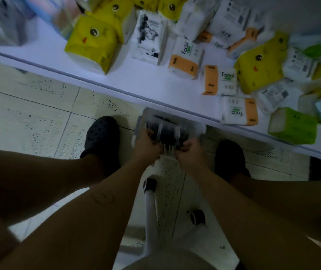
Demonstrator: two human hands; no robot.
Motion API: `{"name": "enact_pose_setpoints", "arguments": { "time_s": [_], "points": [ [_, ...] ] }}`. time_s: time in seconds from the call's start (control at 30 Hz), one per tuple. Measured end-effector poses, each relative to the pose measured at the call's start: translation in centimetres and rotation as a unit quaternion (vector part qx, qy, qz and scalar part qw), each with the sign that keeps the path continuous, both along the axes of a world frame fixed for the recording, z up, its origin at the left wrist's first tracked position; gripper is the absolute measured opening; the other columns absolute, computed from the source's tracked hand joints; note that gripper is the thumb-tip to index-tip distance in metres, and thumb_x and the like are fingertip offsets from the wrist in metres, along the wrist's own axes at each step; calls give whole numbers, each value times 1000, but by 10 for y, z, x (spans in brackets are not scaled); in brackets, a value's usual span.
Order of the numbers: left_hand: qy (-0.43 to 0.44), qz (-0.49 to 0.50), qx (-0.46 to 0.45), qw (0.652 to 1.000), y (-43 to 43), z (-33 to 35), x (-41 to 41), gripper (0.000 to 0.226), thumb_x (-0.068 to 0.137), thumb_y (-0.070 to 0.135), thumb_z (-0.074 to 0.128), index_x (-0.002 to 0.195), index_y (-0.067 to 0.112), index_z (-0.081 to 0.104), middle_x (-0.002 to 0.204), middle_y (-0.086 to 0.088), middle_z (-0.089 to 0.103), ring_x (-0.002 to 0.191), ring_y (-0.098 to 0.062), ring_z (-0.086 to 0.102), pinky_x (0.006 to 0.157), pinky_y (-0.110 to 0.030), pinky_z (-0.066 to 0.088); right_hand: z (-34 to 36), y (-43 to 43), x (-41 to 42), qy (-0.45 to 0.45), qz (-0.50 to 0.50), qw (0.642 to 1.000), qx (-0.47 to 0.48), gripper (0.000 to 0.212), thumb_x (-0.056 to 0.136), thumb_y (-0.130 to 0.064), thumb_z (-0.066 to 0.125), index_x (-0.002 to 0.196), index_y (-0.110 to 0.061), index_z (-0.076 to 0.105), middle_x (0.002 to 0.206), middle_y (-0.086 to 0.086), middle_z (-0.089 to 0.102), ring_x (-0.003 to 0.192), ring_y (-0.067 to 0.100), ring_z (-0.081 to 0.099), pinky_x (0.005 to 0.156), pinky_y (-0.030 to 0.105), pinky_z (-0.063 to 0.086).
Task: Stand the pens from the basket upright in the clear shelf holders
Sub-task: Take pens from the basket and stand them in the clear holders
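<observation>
A white basket (pixel 149 114) sits on the tiled floor just under the shelf edge, between my feet. In it lies a bundle of dark pens (pixel 168 131) with white parts, blurred by motion. My left hand (pixel 147 143) reaches into the basket and grips the left end of the bundle. My right hand (pixel 189 151) curls round its right end. No clear shelf holder is in view.
A white shelf (pixel 136 78) runs across the upper frame, holding several tissue packs, yellow (pixel 91 43), orange-and-white (pixel 187 59) and green (pixel 292 125). Black clogs (pixel 102 133) flank the basket. A white stool base with castors (pixel 197 217) stands below my arms.
</observation>
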State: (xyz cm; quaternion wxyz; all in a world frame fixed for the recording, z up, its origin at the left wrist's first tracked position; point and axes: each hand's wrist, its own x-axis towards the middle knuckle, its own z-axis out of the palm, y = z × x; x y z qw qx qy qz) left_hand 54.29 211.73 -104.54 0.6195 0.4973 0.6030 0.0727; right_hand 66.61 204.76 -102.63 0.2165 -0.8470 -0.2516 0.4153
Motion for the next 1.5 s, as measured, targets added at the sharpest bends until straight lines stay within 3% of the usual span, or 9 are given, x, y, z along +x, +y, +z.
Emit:
{"name": "enact_pose_setpoints", "arguments": {
  "time_s": [0.17, 0.37, 0.5, 0.63, 0.7, 0.97, 1.1, 1.33, 1.5],
  "points": [
    [5, -45, 38, 998, 7, 39, -13, 31, 93, 3, 51, 122, 11, 56, 92, -9, 62, 72, -21, 61, 59, -27, 51, 31, 2, -2, 6, 72, 996, 42, 31, 88, 1, 58, 116, -14, 58, 92, 4, 62, 87, 20, 60, 72, 29, 49],
    [-19, -53, 118, 991, 4, 109, -11, 15, 95, 23, 58, 107, 15, 62, 86, -5, 65, 73, -19, 60, 65, -25, 48, 81, -9, 0, -25, 67, 992, 101, 12, 95, -13, 56, 105, -17, 61, 96, 0, 65, 83, 17, 62, 65, 25, 48],
    [-73, -45, 160, 983, -2, 153, -7, 8, 95, 13, 58, 98, 8, 63, 75, -8, 63, 54, -14, 54, 48, -18, 45, 117, -14, -3, -48, 41, 985, 164, 7, 96, -25, 57, 93, -20, 59, 81, -4, 64, 69, 10, 60, 59, 24, 44],
    [-106, -8, 154, 982, -12, 189, 4, 5, 95, 12, 57, 94, 11, 61, 80, -9, 65, 63, -20, 60, 48, -22, 47, 148, -21, -3, -107, 38, 971, 210, 15, 97, -30, 54, 85, -21, 57, 64, -8, 53, 56, 0, 46, 46, 12, 30],
    [-124, 7, 152, 981, -16, 206, 12, 6, 95, 11, 55, 96, 8, 60, 84, -8, 65, 62, -16, 61, 45, -19, 46, 163, -24, -1, -112, 14, 965, 236, 17, 96, -29, 56, 83, -18, 56, 63, -8, 51, 56, 2, 46, 47, 10, 32],
    [-202, -48, 215, 954, -21, 269, 49, 22, 98, 29, 53, 97, 13, 69, 80, 1, 68, 61, -14, 50, 54, -28, 40, 226, -24, 35, -90, -65, 929, 353, 11, 90, -26, 66, 100, -27, 62, 68, -8, 59, 68, 16, 63, 64, 29, 48],
    [-256, -42, 217, 941, -21, 299, 69, 21, 97, 23, 56, 98, 6, 68, 81, -3, 65, 61, -16, 49, 52, -24, 43, 263, -28, 56, -132, -75, 899, 412, 6, 97, -26, 56, 99, -24, 62, 76, -7, 60, 68, 3, 54, 56, 12, 37],
    [-325, -32, 230, 917, -22, 360, 106, 21, 98, 13, 53, 113, 1, 61, 83, -7, 63, 63, -10, 58, 60, -23, 52, 324, -25, 77, -98, -123, 864, 479, 10, 96, -16, 55, 87, -16, 57, 72, 5, 63, 59, 13, 62, 55, 23, 50],
    [-333, -54, 287, 896, -22, 411, 132, 13, 97, 11, 53, 107, 9, 61, 88, 0, 67, 64, -5, 56, 55, -19, 46, 371, -29, 95, -141, -147, 818, 539, 19, 98, -18, 52, 91, -35, 56, 77, -5, 64, 63, 12, 56, 58, 27, 43]
  ]
}}
